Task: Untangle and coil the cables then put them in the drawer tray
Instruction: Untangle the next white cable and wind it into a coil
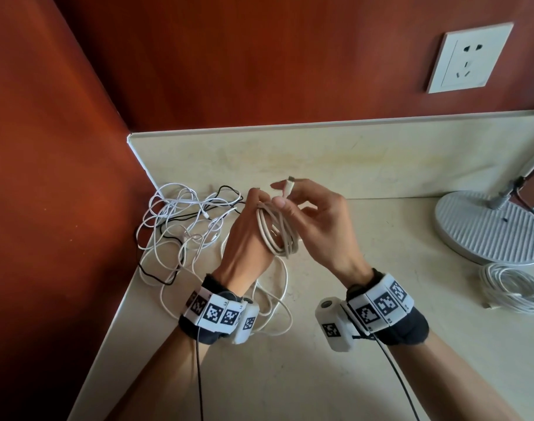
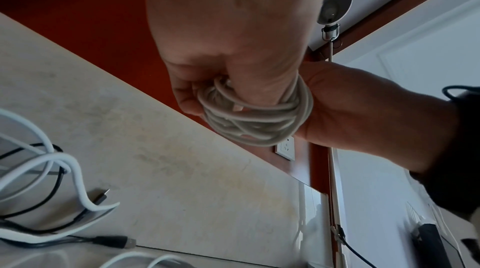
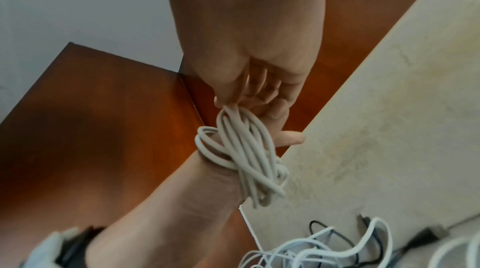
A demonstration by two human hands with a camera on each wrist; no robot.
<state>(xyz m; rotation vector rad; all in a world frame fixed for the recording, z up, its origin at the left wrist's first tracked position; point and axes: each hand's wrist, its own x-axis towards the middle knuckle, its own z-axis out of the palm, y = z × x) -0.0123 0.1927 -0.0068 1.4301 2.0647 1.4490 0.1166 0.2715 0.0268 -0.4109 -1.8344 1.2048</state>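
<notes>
A beige cable [image 1: 278,235] is wound into a coil of several loops and hangs from my left hand [image 1: 250,221], whose fingers curl round its top. The left wrist view shows the coil [image 2: 255,117] gripped in the left hand [image 2: 192,95]. My right hand [image 1: 290,196] pinches the cable's plug end [image 1: 289,186] between thumb and forefinger, just above the coil. In the right wrist view, its fingers [image 3: 233,95] meet the loops [image 3: 246,155]. A tangle of white and black cables [image 1: 183,232] lies on the counter to the left. No drawer tray is in view.
A coiled white cable [image 1: 513,291] lies at the right beside a round lamp base [image 1: 487,227]. The beige counter [image 1: 366,268] sits in a corner of red-brown walls, with a wall socket [image 1: 469,59] above it. A black USB plug [image 2: 115,241] lies by the tangle.
</notes>
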